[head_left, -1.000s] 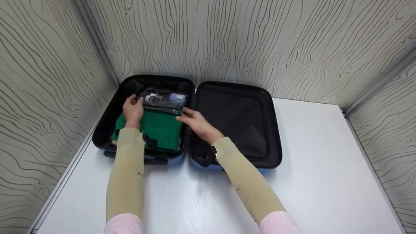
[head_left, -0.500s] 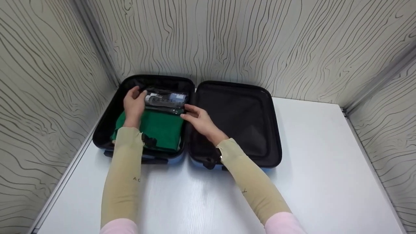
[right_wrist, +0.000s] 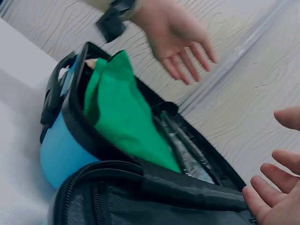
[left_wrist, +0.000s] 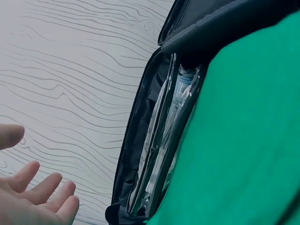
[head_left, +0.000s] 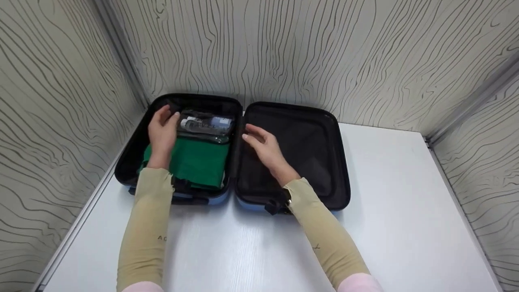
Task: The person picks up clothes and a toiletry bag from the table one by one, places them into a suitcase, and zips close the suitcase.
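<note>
A small blue suitcase (head_left: 292, 154) lies opened flat, with its black-lined halves side by side. Folded green cloth (head_left: 200, 164) fills the front of the left half. Behind it sits a clear, black-edged travel pouch (head_left: 204, 126) with bottles or tubes inside. My left hand (head_left: 163, 132) hovers over the left half beside the pouch's left end, fingers relaxed and holding nothing. My right hand (head_left: 265, 148) is above the hinge side of the right half, its fingers apart and grasping nothing. Seen from the right wrist, the pouch (right_wrist: 190, 157) stands on edge behind the green cloth (right_wrist: 124, 112).
The suitcase rests on a white table (head_left: 397, 202) near the back wall (head_left: 284, 52), which has a wood-grain pattern. A side wall (head_left: 48, 101) rises close to the left half. The suitcase handle (right_wrist: 51, 96) faces the front.
My right hand has left the pouch's right end and moved right, over the hinge. My left hand has lifted away from the pouch's left end. The pouch stays in the left half.
</note>
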Demonstrator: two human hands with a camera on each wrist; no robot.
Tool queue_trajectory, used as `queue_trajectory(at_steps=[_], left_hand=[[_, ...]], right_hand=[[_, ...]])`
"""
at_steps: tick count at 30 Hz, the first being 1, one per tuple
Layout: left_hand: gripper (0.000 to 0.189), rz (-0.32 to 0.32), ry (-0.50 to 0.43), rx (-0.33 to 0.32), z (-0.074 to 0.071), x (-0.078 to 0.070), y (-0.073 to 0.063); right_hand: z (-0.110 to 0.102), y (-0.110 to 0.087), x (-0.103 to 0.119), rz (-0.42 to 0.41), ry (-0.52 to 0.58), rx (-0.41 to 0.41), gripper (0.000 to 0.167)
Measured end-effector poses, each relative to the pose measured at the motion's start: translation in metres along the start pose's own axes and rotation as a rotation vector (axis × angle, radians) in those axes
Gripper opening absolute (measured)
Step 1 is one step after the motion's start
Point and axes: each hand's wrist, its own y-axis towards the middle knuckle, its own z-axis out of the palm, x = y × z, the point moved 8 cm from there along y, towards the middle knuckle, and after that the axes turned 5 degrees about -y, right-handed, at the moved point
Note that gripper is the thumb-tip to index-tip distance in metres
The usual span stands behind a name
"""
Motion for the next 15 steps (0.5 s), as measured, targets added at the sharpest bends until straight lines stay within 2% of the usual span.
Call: queue_trajectory(at_steps=[7, 15], left_hand=[[0.052, 0.034, 0.012, 0.018, -0.008, 0.003, -0.016], [0.052, 0.107, 0.093, 0.054, -0.007, 0.006, -0.038]], right_hand=[[-0.031, -0.012, -0.004, -0.005, 0.031, -0.075, 0.043], [-0.066, -0.029, -0.004, -0.04, -0.003, -0.149, 0.042]])
